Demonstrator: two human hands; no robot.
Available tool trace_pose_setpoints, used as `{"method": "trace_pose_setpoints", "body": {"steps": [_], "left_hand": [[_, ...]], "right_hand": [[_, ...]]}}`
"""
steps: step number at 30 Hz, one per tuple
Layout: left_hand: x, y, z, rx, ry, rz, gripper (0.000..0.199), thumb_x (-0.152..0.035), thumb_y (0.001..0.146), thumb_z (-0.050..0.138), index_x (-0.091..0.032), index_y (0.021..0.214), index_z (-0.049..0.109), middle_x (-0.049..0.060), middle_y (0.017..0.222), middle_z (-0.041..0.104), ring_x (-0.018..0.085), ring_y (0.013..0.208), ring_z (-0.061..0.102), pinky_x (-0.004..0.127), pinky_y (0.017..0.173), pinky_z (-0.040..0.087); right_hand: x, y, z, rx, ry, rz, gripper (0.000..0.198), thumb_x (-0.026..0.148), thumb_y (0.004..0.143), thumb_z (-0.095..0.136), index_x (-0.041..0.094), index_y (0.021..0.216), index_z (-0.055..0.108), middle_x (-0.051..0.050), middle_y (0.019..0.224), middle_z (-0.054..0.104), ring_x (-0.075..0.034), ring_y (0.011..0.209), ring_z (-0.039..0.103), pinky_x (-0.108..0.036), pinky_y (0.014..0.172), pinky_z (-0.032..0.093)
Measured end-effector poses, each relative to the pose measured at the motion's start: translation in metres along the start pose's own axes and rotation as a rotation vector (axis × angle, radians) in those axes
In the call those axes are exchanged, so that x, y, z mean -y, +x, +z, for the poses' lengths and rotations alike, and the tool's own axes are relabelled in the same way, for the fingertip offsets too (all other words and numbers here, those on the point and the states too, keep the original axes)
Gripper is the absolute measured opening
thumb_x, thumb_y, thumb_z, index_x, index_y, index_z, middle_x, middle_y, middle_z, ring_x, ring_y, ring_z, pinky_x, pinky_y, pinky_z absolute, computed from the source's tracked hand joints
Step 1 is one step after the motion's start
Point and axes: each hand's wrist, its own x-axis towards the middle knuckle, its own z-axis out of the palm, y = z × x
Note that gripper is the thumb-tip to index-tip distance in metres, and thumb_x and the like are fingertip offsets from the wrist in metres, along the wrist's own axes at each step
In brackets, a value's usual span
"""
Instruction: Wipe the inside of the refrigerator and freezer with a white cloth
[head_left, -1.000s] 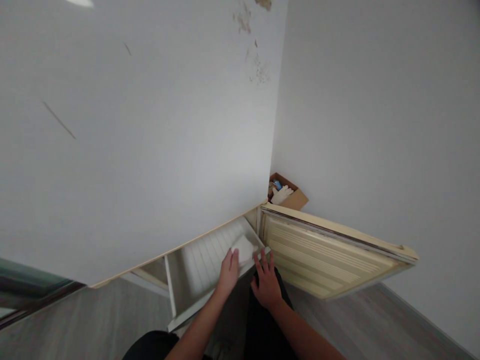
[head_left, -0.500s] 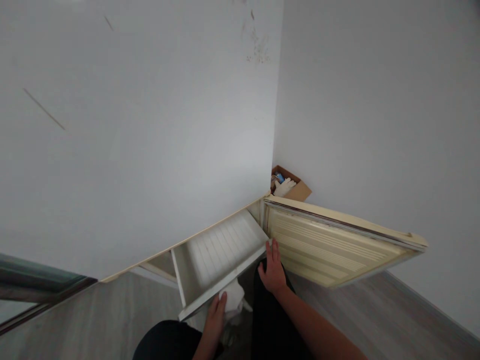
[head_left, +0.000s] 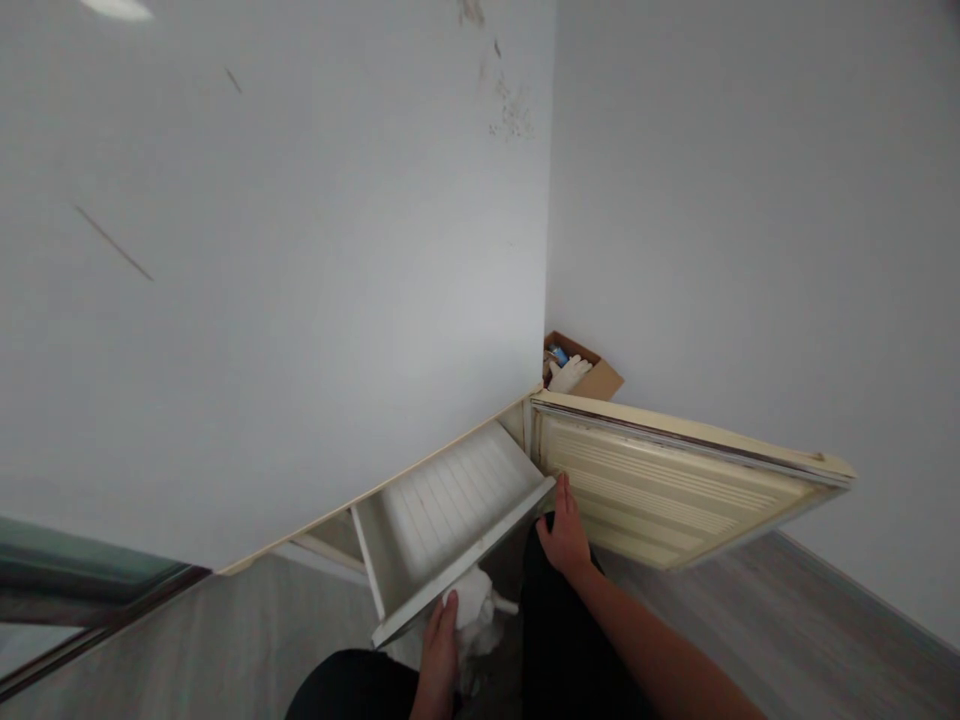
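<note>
My left hand [head_left: 439,645] is closed on a crumpled white cloth [head_left: 471,597], just below the front of a white drawer [head_left: 465,562]. Thin, bunched white material hangs under the cloth, too dim to make out. The drawer is slid out and tilted in view, its ribbed floor bare. At its right front corner, my right hand [head_left: 566,532] reaches up with fingers stretched, the fingertips against the drawer's end and the thumb apart. Beside that hand stands the swung-out cream door [head_left: 660,490], with a ribbed inner panel and a grimy seal.
In the corner behind the door, a cardboard box [head_left: 601,381] holds a pale glove [head_left: 570,374] and a blue item. White walls rise on both sides, and grey wood-look flooring [head_left: 255,630] lies below. My dark-clad knees frame the space under the drawer.
The view has shifted slightly, moving the drawer a little right in the picture. My right hand's fingers have slid from the drawer's front rim to its right end. The cloth still sits in my left hand.
</note>
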Motion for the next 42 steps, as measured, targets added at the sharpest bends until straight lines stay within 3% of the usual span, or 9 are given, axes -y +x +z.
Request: {"method": "trace_pose_setpoints", "body": {"steps": [5, 9, 15, 20, 25, 30, 34, 42], "left_hand": [[-0.005, -0.007, 0.013, 0.018, -0.012, 0.021, 0.029, -0.044, 0.084, 0.064, -0.019, 0.096, 0.074, 0.012, 0.114, 0.076, 0.035, 0.129, 0.061, 0.05, 0.117, 0.041], [-0.024, -0.018, 0.025, 0.014, -0.092, -0.094, 0.026, -0.038, 0.087, 0.064, -0.018, 0.101, 0.073, 0.012, 0.117, 0.076, 0.033, 0.128, 0.062, 0.049, 0.115, 0.044], [-0.041, -0.024, 0.036, 0.199, -0.411, -0.222, 0.026, -0.03, 0.084, 0.07, -0.014, 0.106, 0.074, 0.014, 0.103, 0.079, 0.03, 0.107, 0.074, 0.044, 0.1, 0.057], [-0.051, -0.017, 0.042, 0.202, -0.512, -0.192, 0.031, -0.029, 0.087, 0.067, -0.014, 0.114, 0.072, 0.013, 0.106, 0.079, 0.028, 0.1, 0.076, 0.039, 0.092, 0.061], [-0.069, -0.009, 0.049, 0.233, -0.535, -0.165, 0.028, -0.024, 0.09, 0.064, -0.012, 0.114, 0.072, 0.014, 0.108, 0.079, 0.028, 0.098, 0.077, 0.037, 0.086, 0.064], [-0.087, -0.005, 0.053, 0.262, -0.561, -0.226, 0.03, -0.024, 0.092, 0.061, -0.008, 0.116, 0.071, 0.017, 0.101, 0.079, 0.03, 0.096, 0.077, 0.039, 0.084, 0.064], [-0.105, 0.016, 0.058, 0.241, -0.627, -0.165, 0.034, -0.022, 0.094, 0.057, -0.006, 0.122, 0.069, 0.018, 0.099, 0.079, 0.03, 0.096, 0.077, 0.04, 0.09, 0.063], [-0.16, 0.1, 0.078, 0.181, -0.727, -0.012, 0.032, -0.017, 0.098, 0.05, -0.012, 0.124, 0.066, 0.011, 0.102, 0.08, 0.021, 0.095, 0.077, 0.032, 0.089, 0.062]], "right_hand": [[-0.002, 0.001, 0.005, 0.033, -0.034, 0.029, 0.082, 0.023, 0.089, 0.047, 0.006, 0.162, 0.013, -0.016, 0.163, 0.031, -0.029, 0.15, 0.032, -0.045, 0.121, 0.036], [0.002, 0.003, 0.004, 0.115, -0.104, 0.095, 0.074, 0.025, 0.089, 0.049, -0.002, 0.155, 0.028, -0.024, 0.153, 0.043, -0.032, 0.142, 0.043, -0.043, 0.117, 0.038], [0.008, 0.007, -0.007, 0.217, -0.17, 0.13, 0.073, 0.03, 0.094, 0.047, -0.005, 0.155, 0.029, -0.024, 0.131, 0.062, -0.03, 0.121, 0.06, -0.039, 0.107, 0.044], [0.012, 0.009, -0.014, 0.274, -0.206, 0.106, 0.048, 0.031, 0.095, 0.047, 0.009, 0.135, 0.06, -0.016, 0.126, 0.067, -0.028, 0.12, 0.061, -0.037, 0.108, 0.042], [0.016, 0.01, -0.013, 0.282, -0.199, 0.098, 0.044, 0.03, 0.095, 0.049, 0.014, 0.134, 0.062, -0.014, 0.128, 0.067, -0.026, 0.121, 0.06, -0.035, 0.107, 0.041], [0.02, 0.01, -0.015, 0.298, -0.21, 0.108, 0.042, 0.031, 0.094, 0.05, 0.015, 0.131, 0.061, -0.013, 0.125, 0.068, -0.026, 0.117, 0.061, -0.036, 0.104, 0.042], [0.02, 0.009, -0.017, 0.296, -0.215, 0.107, 0.041, 0.033, 0.095, 0.049, 0.016, 0.13, 0.061, -0.012, 0.123, 0.068, -0.026, 0.114, 0.062, -0.036, 0.101, 0.042], [0.019, 0.01, -0.015, 0.303, -0.236, 0.099, 0.042, 0.033, 0.095, 0.047, 0.015, 0.131, 0.06, -0.012, 0.118, 0.069, -0.027, 0.112, 0.062, -0.037, 0.099, 0.042]]}}
